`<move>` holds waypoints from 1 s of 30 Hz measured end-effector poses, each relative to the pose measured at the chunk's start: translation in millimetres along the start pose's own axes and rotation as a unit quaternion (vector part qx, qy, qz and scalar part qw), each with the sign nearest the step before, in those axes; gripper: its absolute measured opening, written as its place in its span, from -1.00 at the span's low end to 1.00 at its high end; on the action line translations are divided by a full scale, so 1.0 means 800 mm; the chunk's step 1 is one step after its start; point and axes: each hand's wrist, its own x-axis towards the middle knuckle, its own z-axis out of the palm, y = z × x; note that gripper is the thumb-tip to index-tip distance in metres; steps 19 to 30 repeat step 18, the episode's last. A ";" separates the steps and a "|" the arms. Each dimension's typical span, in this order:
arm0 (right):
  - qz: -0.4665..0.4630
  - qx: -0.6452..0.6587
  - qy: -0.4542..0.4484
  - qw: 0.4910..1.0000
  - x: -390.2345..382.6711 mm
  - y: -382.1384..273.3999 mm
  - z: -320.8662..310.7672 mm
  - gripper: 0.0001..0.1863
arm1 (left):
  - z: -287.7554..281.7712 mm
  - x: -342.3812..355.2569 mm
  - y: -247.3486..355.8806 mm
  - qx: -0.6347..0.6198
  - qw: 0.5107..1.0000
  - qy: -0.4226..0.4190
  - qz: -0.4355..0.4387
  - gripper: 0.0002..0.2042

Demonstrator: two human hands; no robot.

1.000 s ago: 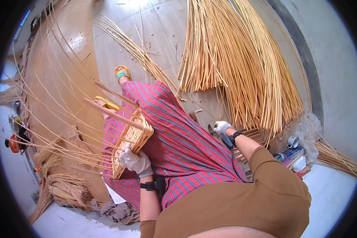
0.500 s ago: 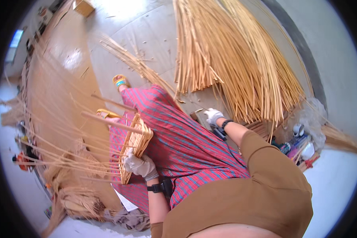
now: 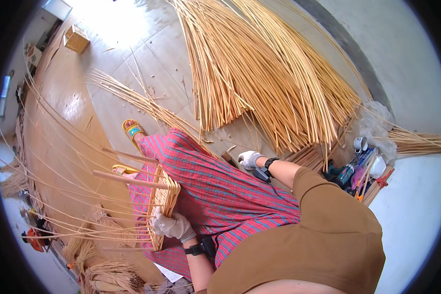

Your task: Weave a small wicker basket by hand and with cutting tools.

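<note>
My left hand [image 3: 173,226], in a white glove, grips the lower side of a partly woven wicker basket [image 3: 164,195] on my lap. Long loose canes fan out from the basket to the left, and two thicker wooden sticks [image 3: 130,179] jut from it. My right hand [image 3: 250,159], also gloved, is low beyond my right knee, its fingers curled together. Beside its fingertips are a small brown block-like piece [image 3: 228,157] and a thin, pale curved piece [image 3: 231,148]. Whatever lies inside the right fingers is hidden.
A large spread of cut canes [image 3: 259,73] covers the floor ahead, with a thinner bundle [image 3: 142,105] to its left. Tools, including a power drill [image 3: 345,174], lie at right near a clear plastic bag [image 3: 377,125]. Bundled fibres [image 3: 112,274] sit at lower left; a woven box [image 3: 77,39] stands far left.
My view has shifted, moving the floor and sandals in the picture. The basket stays in my left hand, slightly lower in view. My right hand stays near the brown piece.
</note>
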 end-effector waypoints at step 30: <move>-0.059 -0.002 0.701 0.711 -0.129 0.088 -0.262 -0.60 | 0.002 0.003 -0.009 0.006 0.999 0.004 0.041 -0.62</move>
